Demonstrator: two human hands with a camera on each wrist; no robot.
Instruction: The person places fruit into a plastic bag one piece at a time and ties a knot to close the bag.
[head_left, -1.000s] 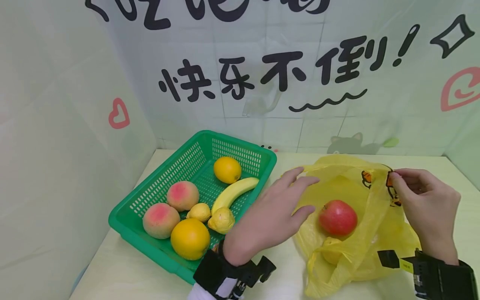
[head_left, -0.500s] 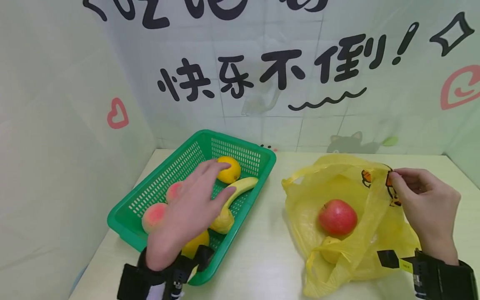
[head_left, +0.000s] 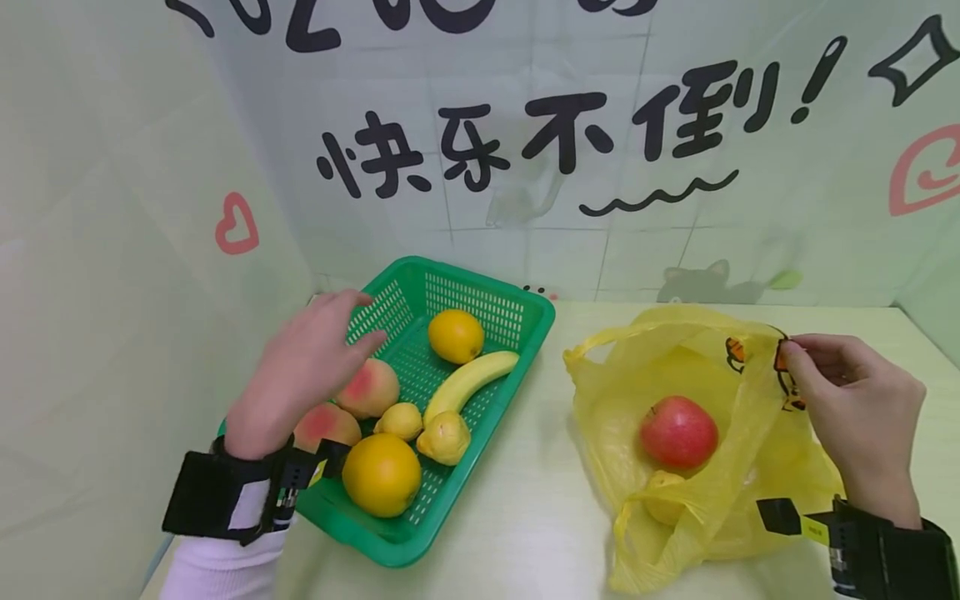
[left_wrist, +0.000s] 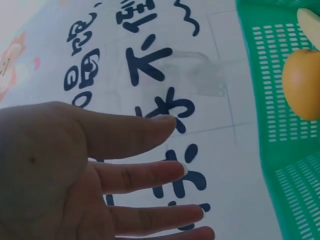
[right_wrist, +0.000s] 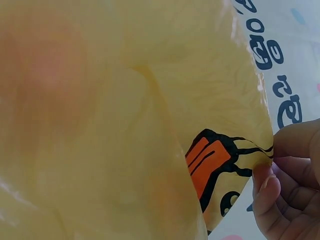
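Note:
Above the left side of the green basket [head_left: 480, 492] hovers my left hand [head_left: 300, 358], its fingers extended and holding nothing; the left wrist view shows the spread fingers too. In the basket lie two peaches [head_left: 371, 390], a lemon-like yellow fruit [head_left: 455, 337], a banana [head_left: 468, 383], a large orange [head_left: 382, 477] and two small yellow fruits [head_left: 446, 438]. My right hand [head_left: 862, 408] pinches the rim of a yellow plastic bag [head_left: 720, 533] between thumb and finger. Inside the bag sit a red apple [head_left: 678, 432] and a yellow fruit [head_left: 665, 500], partly covered by plastic.
A pale wooden table [head_left: 517, 483] carries the basket and the bag, with a strip of tabletop between them. Behind stands a white printed backdrop [head_left: 525, 258] with dark lettering. A pale side panel [head_left: 112, 292] rises at the left.
My left hand has moved left, from beside the bag, across the basket to its left side. The right hand keeps its pinch on the bag; the fruits stay in place.

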